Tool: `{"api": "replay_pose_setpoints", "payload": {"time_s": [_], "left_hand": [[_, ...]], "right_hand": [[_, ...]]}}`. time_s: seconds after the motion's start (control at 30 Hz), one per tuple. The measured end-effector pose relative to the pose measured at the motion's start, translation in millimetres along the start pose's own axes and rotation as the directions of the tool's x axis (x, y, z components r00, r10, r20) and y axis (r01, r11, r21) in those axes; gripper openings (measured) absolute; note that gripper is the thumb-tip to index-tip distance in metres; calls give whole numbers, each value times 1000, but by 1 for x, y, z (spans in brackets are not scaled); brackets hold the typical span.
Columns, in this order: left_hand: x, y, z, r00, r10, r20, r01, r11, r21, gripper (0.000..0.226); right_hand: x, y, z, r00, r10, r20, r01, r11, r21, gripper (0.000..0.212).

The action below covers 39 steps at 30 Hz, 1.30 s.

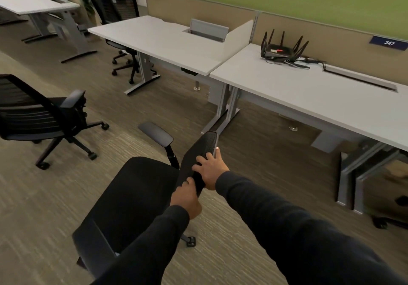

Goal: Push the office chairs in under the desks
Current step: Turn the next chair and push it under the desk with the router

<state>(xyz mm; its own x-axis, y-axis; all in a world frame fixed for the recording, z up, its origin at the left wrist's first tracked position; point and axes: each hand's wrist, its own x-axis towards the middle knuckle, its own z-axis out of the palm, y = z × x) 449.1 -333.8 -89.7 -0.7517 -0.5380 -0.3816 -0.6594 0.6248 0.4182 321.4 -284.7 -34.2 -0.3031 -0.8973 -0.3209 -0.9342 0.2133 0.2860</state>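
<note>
A black office chair (pixel 134 194) stands on the carpet right in front of me, its seat facing left and its backrest top edge (pixel 203 150) seen end-on. My right hand (pixel 210 169) grips that backrest from the right side. My left hand (pixel 186 197) holds the same backrest lower down. The chair stands out in the aisle, apart from the white desk (pixel 309 95) at the right. A second black chair (pixel 39 117) stands loose at the left. A third chair (pixel 123 42) sits tucked at the far side of the middle desk (pixel 163 42).
A black router with antennas (pixel 282 49) and cables lies on the right desk. Grey desk legs (pixel 223 110) stand on the floor ahead of the chair. Beige partition panels and a green wall run behind the desks. Another desk (pixel 33 4) is at the far left.
</note>
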Motion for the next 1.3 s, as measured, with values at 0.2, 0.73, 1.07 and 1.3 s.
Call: {"api": "replay_pose_setpoints", "payload": {"time_s": [0.2, 0.73, 1.07, 1.3], "left_hand": [[5, 47, 17, 994, 91, 54, -96, 992, 79, 81], [32, 140, 43, 866, 424, 267, -484, 844, 229, 77], [76, 150, 21, 775, 483, 407, -625, 680, 383, 90], [127, 153, 7, 739, 528, 418, -670, 640, 377, 85]], "right_hand": [[-35, 38, 24, 994, 101, 28, -102, 994, 31, 58], [-124, 120, 92, 903, 410, 129, -427, 890, 157, 55], [-138, 141, 119, 835, 526, 161, -549, 773, 317, 70], [-170, 172, 164, 674, 713, 192, -713, 560, 423, 64]]}}
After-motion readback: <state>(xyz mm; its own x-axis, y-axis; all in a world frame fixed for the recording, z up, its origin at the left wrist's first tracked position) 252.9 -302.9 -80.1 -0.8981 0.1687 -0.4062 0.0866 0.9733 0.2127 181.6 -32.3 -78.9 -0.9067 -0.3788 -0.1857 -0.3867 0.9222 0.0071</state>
